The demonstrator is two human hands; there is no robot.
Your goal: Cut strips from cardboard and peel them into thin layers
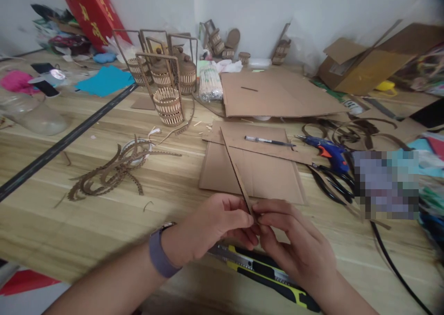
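A narrow cardboard strip (233, 164) stands tilted up and away, its lower end between both my hands. My left hand (218, 220) pinches it between thumb and fingers; a purple watch band circles that wrist. From the other side, the fingertips of my right hand (294, 238) close on the same end. Beneath the hands lies a yellow and black utility knife (263, 271), partly covered. Just beyond, flat cardboard pieces (225, 169) rest on the table, with a pen (268, 141) on top.
Small slatted baskets with tall handles (168, 106) stand at the back left. Curled cardboard strips (104, 174) lie in front of them. On the right are a blue glue gun (326, 152), black-handled scissors (331, 183) and an open cardboard box (374, 60). A larger cardboard sheet (280, 90) lies behind.
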